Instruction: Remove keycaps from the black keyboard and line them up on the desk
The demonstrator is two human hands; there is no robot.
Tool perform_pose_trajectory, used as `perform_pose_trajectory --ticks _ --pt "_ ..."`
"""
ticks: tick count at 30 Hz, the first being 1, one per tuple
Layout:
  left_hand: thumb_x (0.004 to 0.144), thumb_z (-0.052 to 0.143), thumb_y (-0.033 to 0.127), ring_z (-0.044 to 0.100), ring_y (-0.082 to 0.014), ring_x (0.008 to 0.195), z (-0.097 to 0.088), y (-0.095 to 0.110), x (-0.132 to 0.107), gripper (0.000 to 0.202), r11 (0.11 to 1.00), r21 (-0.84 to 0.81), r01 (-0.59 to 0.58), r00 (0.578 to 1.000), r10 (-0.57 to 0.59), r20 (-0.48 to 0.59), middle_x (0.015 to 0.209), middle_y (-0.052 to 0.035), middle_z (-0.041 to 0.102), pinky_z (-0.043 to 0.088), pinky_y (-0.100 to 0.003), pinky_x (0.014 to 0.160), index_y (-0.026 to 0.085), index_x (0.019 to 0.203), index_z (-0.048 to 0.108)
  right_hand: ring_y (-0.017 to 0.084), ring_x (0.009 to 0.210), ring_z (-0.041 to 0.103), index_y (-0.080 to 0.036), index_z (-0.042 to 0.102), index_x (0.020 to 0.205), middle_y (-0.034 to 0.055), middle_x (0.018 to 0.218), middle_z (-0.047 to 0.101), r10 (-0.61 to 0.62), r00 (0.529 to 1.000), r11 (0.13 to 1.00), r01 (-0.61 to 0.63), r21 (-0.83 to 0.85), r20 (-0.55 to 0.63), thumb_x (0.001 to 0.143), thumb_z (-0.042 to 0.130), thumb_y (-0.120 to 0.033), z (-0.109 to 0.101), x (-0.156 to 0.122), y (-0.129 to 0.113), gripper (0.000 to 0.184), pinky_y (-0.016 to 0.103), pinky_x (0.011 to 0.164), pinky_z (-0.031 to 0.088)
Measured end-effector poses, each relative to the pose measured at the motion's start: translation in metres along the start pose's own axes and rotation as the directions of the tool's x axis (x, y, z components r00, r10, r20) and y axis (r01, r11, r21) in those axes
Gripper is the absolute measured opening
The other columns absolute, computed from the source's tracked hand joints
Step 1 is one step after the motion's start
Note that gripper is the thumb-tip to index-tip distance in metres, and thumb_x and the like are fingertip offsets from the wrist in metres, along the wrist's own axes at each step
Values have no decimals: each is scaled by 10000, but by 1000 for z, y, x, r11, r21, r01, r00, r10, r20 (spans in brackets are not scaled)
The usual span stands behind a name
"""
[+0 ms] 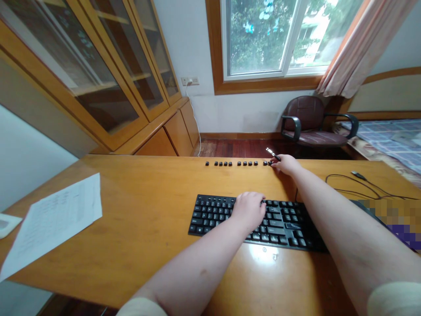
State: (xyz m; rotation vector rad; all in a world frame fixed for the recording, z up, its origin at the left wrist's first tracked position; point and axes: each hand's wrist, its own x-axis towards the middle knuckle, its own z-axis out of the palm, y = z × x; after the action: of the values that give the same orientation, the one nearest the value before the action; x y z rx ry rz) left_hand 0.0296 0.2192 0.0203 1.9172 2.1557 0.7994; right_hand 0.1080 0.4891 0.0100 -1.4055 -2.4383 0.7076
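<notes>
A black keyboard [210, 215] lies on the wooden desk. My left hand [249, 210] rests on its upper middle, fingers lying over the keys near the top edge; the back of the hand hides some of them. Along the desk's far edge runs a row of small black keycaps [245, 163], set in groups. At the right end of this row is my right hand [286, 165], closed around a slim tool [271, 152] with a silver end and a black body. The fingertips also touch the last keycap [270, 163]. Whether they grip that keycap is too small to tell.
Printed paper [62, 215] lies at the left of the desk, beside a white object [8, 224]. A black USB cable [358, 177] loops at the right, near a blurred purple item [406, 235]. Beyond the desk stand a chair [305, 118] and a glass-door cabinet [141, 105].
</notes>
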Motion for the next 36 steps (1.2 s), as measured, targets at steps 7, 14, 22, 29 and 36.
perform_pose_trajectory --ticks 7,14,22,29,36 --pt "841 512 255 579 -227 954 1 -1 -1 211 1000 0 -2 1000 2 -6 1000 -51 662 450 -390 866 207 1017 618 132 622 592 -164 663 950 56 855 695 5 1000 1000 -5 26 6 680 672 -242 0 -1 0 282 230 544 413" --pt "843 524 291 581 -232 951 -2 1 -1 222 1000 12 3 1000 -3 5 999 -57 662 451 -394 859 197 1020 620 174 671 570 -159 659 809 80 781 667 -13 974 989 46 141 -228 793 511 -360 -18 -24 -15 250 273 615 412" --pt "862 502 374 579 -224 965 -3 2 1 285 991 129 -42 993 27 117 998 -50 662 451 -369 867 226 1083 604 184 779 581 -176 687 884 48 811 640 -187 952 822 287 492 -243 771 527 -398 -23 -112 -36 296 306 730 454" --pt "856 483 414 584 -228 965 -10 -5 6 315 990 142 -7 985 -17 172 1004 -66 663 452 -356 861 210 1049 626 189 763 631 -174 679 878 58 838 696 -181 980 705 189 684 -84 659 700 -384 -2 -161 -41 305 336 761 493" --pt "835 484 385 597 -256 921 -17 -6 5 292 982 187 14 984 -47 173 963 -74 669 478 -383 812 202 998 642 195 804 646 -187 673 858 55 866 705 -227 965 763 258 592 -129 722 649 -335 13 -168 -46 202 338 783 498"
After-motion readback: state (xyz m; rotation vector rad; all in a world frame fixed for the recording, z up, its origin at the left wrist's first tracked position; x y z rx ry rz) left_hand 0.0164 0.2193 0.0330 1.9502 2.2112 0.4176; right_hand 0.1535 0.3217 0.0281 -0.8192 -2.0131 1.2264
